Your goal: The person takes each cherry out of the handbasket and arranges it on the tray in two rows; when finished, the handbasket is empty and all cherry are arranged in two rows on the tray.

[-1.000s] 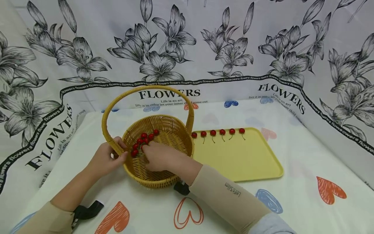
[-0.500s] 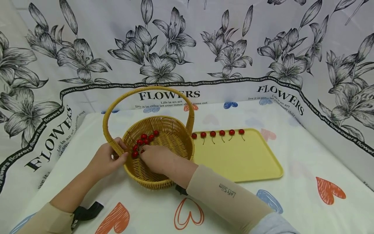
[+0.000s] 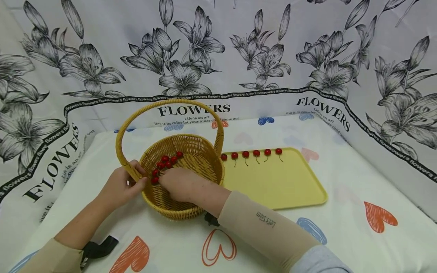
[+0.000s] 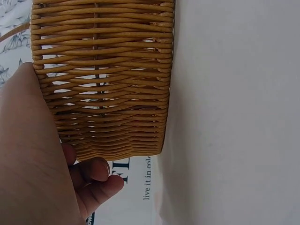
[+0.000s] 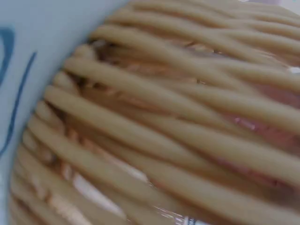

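My left hand (image 3: 123, 186) grips the yellow wicker basket (image 3: 183, 215) at the foot of its arched handle, thumb over the rim. In the left wrist view, the fingers (image 4: 101, 185) curl beside the woven wall. My right hand (image 3: 182, 185) reaches down inside, fingers pointing at the basket's left side. Red cherries (image 3: 168, 164) lie there in a cluster along the inner wall, the nearest right at the fingertips. Those fingertips are hidden behind the hand, so I cannot tell whether they pinch a cherry. Only blurred outer weave (image 5: 154, 122) fills the right wrist view.
Right of the basket lies a yellow tray (image 3: 273, 182), its left end partly behind the basket. Several stemmed cherries (image 3: 246, 154) line its far edge. The handle (image 3: 170, 101) arches high over the basket. Behind hangs a floral cloth (image 3: 191, 49).
My right hand has shifted slightly left and toward me inside the basket. A cherry that showed beside its fingertips is now hidden. The left hand keeps its grip; the head view has shifted slightly.
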The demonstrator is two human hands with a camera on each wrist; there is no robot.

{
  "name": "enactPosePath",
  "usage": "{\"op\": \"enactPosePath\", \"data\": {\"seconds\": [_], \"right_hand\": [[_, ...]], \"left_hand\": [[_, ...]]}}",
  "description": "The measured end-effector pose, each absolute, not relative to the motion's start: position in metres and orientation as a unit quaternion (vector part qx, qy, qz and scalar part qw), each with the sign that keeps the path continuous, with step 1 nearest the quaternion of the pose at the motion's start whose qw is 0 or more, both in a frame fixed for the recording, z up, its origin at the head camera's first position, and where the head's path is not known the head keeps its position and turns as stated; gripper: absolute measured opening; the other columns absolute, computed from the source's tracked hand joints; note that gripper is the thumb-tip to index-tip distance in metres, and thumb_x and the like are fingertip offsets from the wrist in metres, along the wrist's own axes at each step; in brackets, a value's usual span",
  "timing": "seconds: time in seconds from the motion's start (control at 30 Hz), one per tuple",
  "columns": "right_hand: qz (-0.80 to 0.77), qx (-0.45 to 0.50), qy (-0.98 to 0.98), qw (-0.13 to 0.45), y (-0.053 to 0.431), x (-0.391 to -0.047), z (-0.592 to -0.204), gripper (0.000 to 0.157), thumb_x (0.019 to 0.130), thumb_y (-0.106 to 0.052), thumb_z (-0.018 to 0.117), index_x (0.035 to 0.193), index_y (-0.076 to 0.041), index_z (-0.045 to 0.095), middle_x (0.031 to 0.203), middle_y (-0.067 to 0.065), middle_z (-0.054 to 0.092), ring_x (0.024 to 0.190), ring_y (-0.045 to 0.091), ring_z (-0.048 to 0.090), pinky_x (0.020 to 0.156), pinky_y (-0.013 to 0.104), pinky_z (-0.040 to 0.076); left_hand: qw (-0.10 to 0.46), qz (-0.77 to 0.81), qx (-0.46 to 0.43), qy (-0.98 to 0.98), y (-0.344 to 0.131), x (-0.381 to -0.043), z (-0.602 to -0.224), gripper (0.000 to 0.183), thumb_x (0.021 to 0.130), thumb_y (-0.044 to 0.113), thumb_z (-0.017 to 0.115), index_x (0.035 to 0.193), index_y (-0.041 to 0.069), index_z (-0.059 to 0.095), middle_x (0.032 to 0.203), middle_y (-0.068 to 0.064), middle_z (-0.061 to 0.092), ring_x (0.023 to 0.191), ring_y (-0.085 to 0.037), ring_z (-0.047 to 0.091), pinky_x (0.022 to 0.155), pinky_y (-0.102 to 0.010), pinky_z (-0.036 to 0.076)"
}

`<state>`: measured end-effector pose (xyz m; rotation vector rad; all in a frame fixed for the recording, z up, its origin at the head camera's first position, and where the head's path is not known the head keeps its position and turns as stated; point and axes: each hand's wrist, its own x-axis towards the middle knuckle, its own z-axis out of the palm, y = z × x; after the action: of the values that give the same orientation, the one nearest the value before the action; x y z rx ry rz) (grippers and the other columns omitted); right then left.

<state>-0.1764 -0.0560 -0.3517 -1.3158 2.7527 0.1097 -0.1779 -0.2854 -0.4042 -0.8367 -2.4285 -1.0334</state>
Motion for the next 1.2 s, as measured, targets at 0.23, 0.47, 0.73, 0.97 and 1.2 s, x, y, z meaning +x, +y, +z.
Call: {"op": "enactPosePath", "data": {"seconds": [0.23,0.47,0.73,0.97,1.2], "right_hand": [[-0.097,-0.475,0.874,0.041,-0.009,-0.164,-0.325,0.021,0.095,-0.013,0.068,0.115,-0.015,0.076,0.104,-0.005,0.06,0.09,0.007,0.054,0.078,0.016,0.043],[-0.238,-0.471,0.849,0.027,0.054,-0.175,-0.32,0.023,0.094,-0.008,0.067,0.115,-0.011,0.077,0.11,0.0,0.062,0.09,0.011,0.057,0.079,0.019,0.048],[-0.391,-0.406,0.822,0.08,0.112,-0.196,-0.3,0.023,0.095,-0.005,0.07,0.117,-0.009,0.075,0.113,0.001,0.069,0.092,0.015,0.066,0.087,0.03,0.056],[-0.384,-0.271,0.881,0.054,0.169,-0.212,-0.286,0.022,0.097,-0.015,0.071,0.119,-0.014,0.074,0.108,0.003,0.071,0.081,0.024,0.067,0.066,0.035,0.053],[-0.348,-0.145,0.926,0.019,0.227,-0.243,-0.301,0.034,0.098,-0.019,0.069,0.13,-0.006,0.068,0.123,0.012,0.069,0.108,0.027,0.068,0.091,0.044,0.052]], "left_hand": [[0.186,-0.357,-0.284,-0.87,-0.292,-0.171,-0.404,0.021,0.082,-0.001,0.069,0.094,0.014,0.061,0.079,0.009,0.063,0.06,-0.007,0.054,0.051,-0.023,0.046],[0.188,-0.356,-0.288,-0.869,-0.294,-0.169,-0.403,0.022,0.082,-0.001,0.069,0.094,0.015,0.061,0.077,0.01,0.061,0.059,-0.007,0.053,0.05,-0.023,0.045],[0.187,-0.365,-0.301,-0.861,-0.29,-0.174,-0.403,0.022,0.082,-0.001,0.069,0.095,0.015,0.061,0.077,0.01,0.062,0.058,-0.007,0.053,0.05,-0.022,0.045],[0.192,-0.367,-0.299,-0.86,-0.288,-0.175,-0.403,0.023,0.081,-0.001,0.068,0.094,0.016,0.06,0.076,0.01,0.061,0.059,-0.007,0.052,0.05,-0.022,0.044],[0.188,-0.375,-0.301,-0.856,-0.286,-0.179,-0.405,0.023,0.082,-0.001,0.068,0.094,0.017,0.059,0.076,0.009,0.06,0.058,-0.007,0.052,0.049,-0.023,0.044]]}}
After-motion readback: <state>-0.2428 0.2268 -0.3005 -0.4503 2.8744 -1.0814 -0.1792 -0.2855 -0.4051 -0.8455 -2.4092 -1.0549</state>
